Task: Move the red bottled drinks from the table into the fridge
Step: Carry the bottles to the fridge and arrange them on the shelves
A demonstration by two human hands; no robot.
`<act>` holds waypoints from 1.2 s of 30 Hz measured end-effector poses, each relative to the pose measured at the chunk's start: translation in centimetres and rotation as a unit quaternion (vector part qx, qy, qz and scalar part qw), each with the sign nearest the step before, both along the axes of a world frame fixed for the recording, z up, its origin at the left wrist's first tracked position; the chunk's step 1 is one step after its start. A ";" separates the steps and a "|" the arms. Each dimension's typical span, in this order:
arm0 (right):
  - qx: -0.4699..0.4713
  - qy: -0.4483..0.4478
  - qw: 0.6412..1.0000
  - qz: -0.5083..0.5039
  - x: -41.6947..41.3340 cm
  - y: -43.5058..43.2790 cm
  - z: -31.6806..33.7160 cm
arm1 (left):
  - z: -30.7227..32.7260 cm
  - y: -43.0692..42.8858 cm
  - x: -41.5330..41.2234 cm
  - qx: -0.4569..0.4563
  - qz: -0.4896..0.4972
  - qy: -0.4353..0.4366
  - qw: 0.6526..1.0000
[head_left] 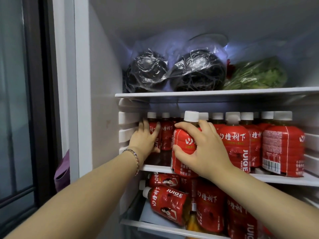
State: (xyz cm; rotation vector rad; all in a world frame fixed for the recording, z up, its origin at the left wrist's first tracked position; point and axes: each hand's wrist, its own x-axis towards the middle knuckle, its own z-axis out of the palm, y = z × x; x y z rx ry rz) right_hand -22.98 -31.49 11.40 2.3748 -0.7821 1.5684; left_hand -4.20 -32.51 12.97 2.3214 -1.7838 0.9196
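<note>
Right hand [205,152] clamps a red bottle [183,140], fingers over its shoulder just under the white cap [191,116], thumb low on the label. Its base looks to meet the middle shelf [155,168] lip, though that is hard to see. Left hand [145,138], bracelet [135,158] on the wrist, holds a rear bottle [156,143]. Beyond the right fingertips stands a row of bottles [236,140]. Above the fingers sit dark bags [198,71] and greens [255,75]; below them, toppled bottles [169,202].

You read white "JUICE" and "楂树下" on the red bottles [236,145]; the rightmost bottle [283,149] shows a barcode [271,165].
</note>
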 end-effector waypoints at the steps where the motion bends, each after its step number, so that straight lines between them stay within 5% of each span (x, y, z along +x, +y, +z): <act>1: 0.000 0.002 1.000 0.002 0.0 0.0 0.1 | 0.1 0.0 0.0 -0.002 0.002 -0.005 1.000; 5: 0.017 0.014 1.000 0.002 0.0 0.2 0.3 | -0.2 1.6 -0.3 -0.017 -0.013 0.006 1.000; 7: 0.033 0.023 0.999 0.008 0.2 0.4 0.4 | -0.9 3.2 -0.8 -0.078 -0.058 0.126 0.987; 10: 0.055 0.035 0.997 0.029 1.2 0.7 0.3 | -1.6 6.1 -1.3 -0.237 -0.180 0.309 0.903; 13: 0.108 0.050 0.991 0.061 3.7 0.5 0.4 | -1.8 8.0 -1.5 -0.321 -0.268 0.348 0.839; 15: 0.162 0.050 0.981 0.095 5.7 0.0 0.5 | -2.0 8.3 -1.5 -0.327 -0.275 0.362 0.828; 19: 0.323 0.037 0.921 0.214 8.5 -1.1 0.5 | -2.9 8.0 -1.1 -0.286 -0.225 0.325 0.873; 24: 0.503 -0.079 0.801 0.313 8.8 -2.3 1.7 | -3.7 7.0 -1.0 -0.228 -0.160 0.145 0.949; 27: 0.517 -0.137 0.816 0.219 9.2 -4.3 2.2 | -3.3 6.0 -0.7 -0.227 -0.145 0.094 0.959; 32: 0.498 -0.062 0.863 0.058 11.2 -6.4 1.6 | -3.6 5.3 -0.3 -0.279 -0.093 0.044 0.955; 36: 0.461 -0.052 0.880 0.100 11.3 -7.5 1.3 | -4.1 5.0 -0.3 -0.321 -0.100 0.051 0.940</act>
